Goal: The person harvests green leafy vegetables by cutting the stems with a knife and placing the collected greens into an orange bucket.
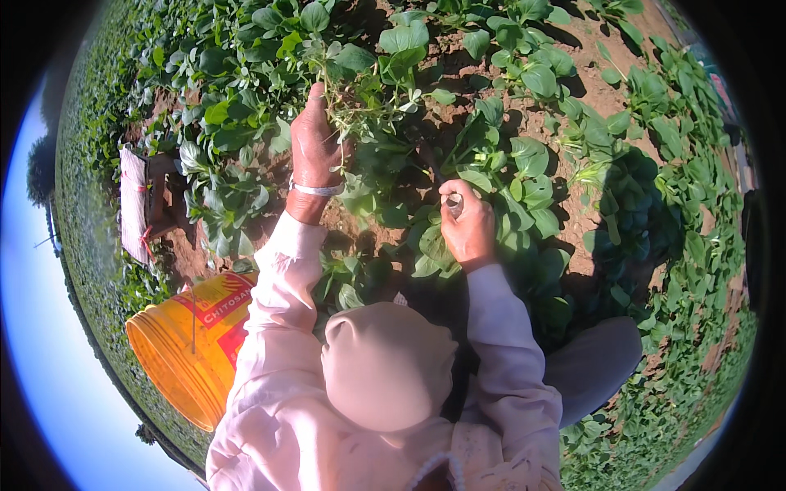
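Note:
My left hand (pixel 313 147), with a pale band at its wrist, is closed around a bunch of pulled weeds (pixel 367 108). Their thin, tangled stems and small leaves spread to the right of the fingers. To the right and nearer, my right hand (pixel 469 227) is wrapped round the handle of a hand tool (pixel 455 204). A dark, narrow part of it runs up and left from the fist into shade, and its tip is hidden among leaves. Broad-leaved green plants (pixel 530 155) surround both hands, some of them touching the right one.
At the left, a yellow bucket (pixel 168 352) with red labels lies tilted on its side. Beyond it stands a low stool (pixel 135 204) with a pale pink cover. My bent knee (pixel 602 360) is at the right. Brown soil (pixel 585 204) shows between the leafy rows.

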Demonstrator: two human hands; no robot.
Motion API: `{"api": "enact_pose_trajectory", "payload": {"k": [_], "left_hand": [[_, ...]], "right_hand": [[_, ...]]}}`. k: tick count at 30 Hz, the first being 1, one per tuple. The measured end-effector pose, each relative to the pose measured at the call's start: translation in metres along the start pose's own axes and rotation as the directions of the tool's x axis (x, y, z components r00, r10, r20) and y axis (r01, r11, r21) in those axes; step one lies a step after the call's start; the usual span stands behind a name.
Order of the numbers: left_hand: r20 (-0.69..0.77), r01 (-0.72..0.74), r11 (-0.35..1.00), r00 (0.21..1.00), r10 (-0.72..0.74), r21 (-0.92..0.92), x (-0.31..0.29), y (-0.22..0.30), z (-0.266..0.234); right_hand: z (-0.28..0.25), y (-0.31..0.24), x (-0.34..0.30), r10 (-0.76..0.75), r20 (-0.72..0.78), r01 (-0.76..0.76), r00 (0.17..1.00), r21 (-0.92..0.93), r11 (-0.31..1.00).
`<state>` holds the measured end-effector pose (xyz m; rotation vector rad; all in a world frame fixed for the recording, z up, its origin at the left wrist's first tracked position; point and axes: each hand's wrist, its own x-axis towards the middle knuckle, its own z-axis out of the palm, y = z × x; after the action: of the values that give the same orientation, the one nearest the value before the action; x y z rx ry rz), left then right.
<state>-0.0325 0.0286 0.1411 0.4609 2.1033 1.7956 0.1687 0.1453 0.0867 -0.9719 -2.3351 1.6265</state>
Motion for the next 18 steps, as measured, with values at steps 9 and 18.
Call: {"api": "enact_pose_trajectory", "payload": {"k": [9,18], "left_hand": [[0.441,-0.437,0.057,0.891,-0.107,0.897,0.044,-0.075,0.042],[0.472,-0.490,-0.134,0.869,-0.146,0.861,0.049,-0.100,0.053]], "right_hand": [[0.010,-0.010,0.027,-0.133,0.009,0.133,0.991,-0.034,0.991],[0.010,-0.029,0.041,-0.088,0.045,0.095,0.995,-0.185,0.978]]}}
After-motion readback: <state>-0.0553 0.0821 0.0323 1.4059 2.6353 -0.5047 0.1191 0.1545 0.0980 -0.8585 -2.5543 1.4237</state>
